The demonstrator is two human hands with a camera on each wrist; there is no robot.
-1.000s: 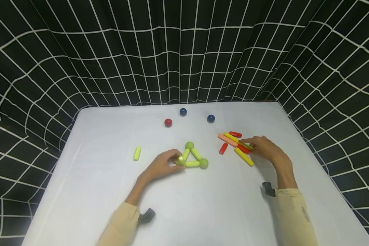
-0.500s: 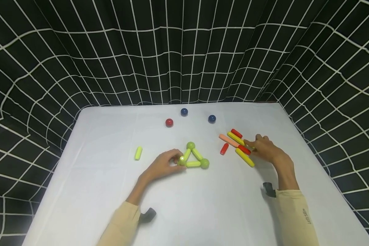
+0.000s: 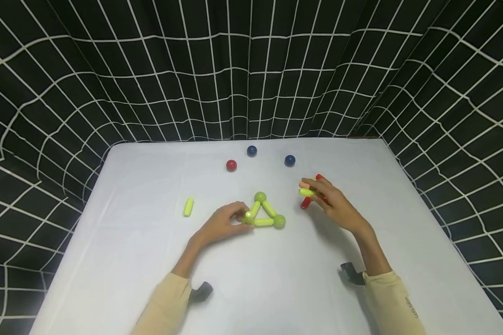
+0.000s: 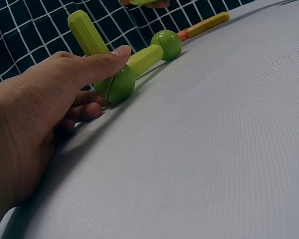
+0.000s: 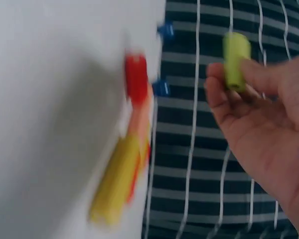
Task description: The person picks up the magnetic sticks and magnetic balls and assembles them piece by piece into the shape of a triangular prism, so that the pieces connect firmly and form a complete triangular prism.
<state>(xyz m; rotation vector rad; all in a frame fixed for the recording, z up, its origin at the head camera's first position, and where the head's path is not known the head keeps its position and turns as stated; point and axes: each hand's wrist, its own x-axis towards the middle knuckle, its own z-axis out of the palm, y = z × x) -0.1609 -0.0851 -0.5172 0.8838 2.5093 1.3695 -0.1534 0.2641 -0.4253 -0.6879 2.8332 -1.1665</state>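
Note:
A triangle of lime-green sticks (image 3: 263, 223) and green balls (image 3: 279, 221) lies on the white table. My left hand (image 3: 224, 222) grips the ball at its left corner. From that ball a lime stick (image 4: 87, 34) rises upright, as the left wrist view shows. Raised over the coloured sticks, my right hand (image 3: 337, 204) pinches a loose lime-green stick (image 5: 235, 60) between thumb and fingers. Partly hidden beneath that hand are a red stick (image 3: 305, 203) and a salmon stick (image 3: 304, 184); a yellow stick (image 5: 114, 181) shows, blurred, in the right wrist view.
Another lime-green stick (image 3: 188, 207) lies alone to the left. Toward the back sit a red ball (image 3: 231, 165) and two blue balls (image 3: 252, 150). A black cloth with white grid lines (image 3: 218, 83) stands behind the table and along its sides.
My right hand has picked up a lime stick from the coloured pile and moved left with it, lifted off the table. My left hand has stayed at the triangle's corner.

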